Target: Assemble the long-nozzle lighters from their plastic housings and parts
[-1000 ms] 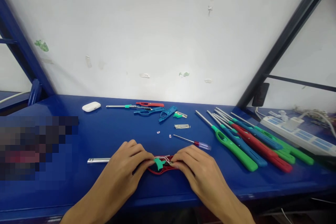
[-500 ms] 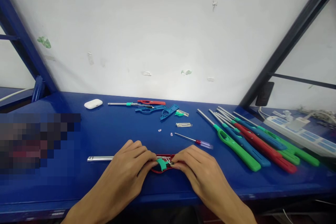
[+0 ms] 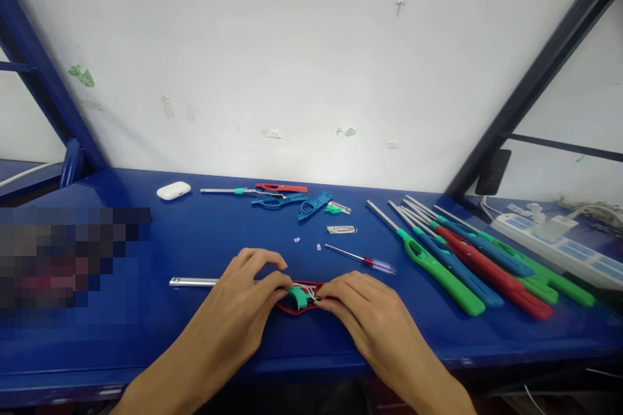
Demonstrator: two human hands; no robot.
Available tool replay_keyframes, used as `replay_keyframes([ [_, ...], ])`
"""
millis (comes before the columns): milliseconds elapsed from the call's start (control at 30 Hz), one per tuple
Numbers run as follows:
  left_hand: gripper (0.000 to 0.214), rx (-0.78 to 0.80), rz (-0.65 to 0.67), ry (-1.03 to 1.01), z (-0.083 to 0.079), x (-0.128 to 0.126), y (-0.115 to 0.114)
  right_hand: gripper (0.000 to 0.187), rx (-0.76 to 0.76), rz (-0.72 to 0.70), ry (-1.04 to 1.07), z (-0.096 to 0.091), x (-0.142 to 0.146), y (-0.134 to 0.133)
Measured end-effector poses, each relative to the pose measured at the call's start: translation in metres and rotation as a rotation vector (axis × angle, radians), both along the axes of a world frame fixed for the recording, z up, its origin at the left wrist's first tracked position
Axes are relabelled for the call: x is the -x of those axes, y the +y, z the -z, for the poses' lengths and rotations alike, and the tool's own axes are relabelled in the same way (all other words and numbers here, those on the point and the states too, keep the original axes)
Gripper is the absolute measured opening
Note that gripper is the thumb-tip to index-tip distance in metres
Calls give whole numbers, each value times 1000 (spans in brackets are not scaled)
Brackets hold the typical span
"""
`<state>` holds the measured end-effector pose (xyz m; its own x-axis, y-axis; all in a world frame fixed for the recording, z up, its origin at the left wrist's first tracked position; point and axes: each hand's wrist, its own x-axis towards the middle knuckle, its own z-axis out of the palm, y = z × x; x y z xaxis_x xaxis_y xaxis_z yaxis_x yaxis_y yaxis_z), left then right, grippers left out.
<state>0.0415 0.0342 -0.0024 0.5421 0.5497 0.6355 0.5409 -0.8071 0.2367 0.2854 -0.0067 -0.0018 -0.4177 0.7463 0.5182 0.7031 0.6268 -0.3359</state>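
A long-nosed lighter lies across the near part of the blue bench (image 3: 204, 240). Its red handle shell (image 3: 298, 306) is open, showing a green trigger piece (image 3: 296, 297) and thin white wires. Its metal tube (image 3: 193, 282) sticks out to the left. My left hand (image 3: 243, 301) pinches the handle's left end, fingertips against the green piece. My right hand (image 3: 363, 311) presses on the handle's right end, fingers curled over it.
A small red-handled screwdriver (image 3: 363, 261) lies just behind my hands. Several finished lighters (image 3: 462, 259) in green, blue and red lie at the right. Loose lighter parts (image 3: 292, 198) and a white earbud case (image 3: 174, 190) sit near the wall. A power strip (image 3: 559, 246) is at far right.
My left hand's fingers have arched up and shifted slightly right on the handle, and the lighter has slid a little to the right. My right hand has barely moved.
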Motion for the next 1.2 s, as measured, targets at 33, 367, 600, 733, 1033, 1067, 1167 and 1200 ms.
replay_keyframes([
  [33, 26, 12, 4, -3, 0, 0, 1, 25, -6, 3, -3, 0, 0, 0],
  [367, 28, 39, 6, -22, -6, 0, 3, 24, -59, 11, -16, -3, 1, -2],
  [600, 31, 52, 11, -35, -6, 0, 2, 23, -87, 6, -18, -2, 2, -1],
  [733, 35, 63, 20, -38, -4, 1, -1, 25, -74, 11, -34, -1, 1, -2],
  [1033, 40, -42, 22, -1, -2, 0, -3, 30, -93, 1, -35, -1, 1, -1],
  [1067, 41, -49, 25, 5, -2, 0, -3, 30, -92, 1, -39, -1, 1, -1],
  [1167, 41, -49, 27, 13, -1, 1, -5, 32, -86, 8, -52, 0, 1, -1],
  [1200, 40, -39, 24, 13, 0, 1, -5, 31, -83, 10, -53, 0, 1, -1],
])
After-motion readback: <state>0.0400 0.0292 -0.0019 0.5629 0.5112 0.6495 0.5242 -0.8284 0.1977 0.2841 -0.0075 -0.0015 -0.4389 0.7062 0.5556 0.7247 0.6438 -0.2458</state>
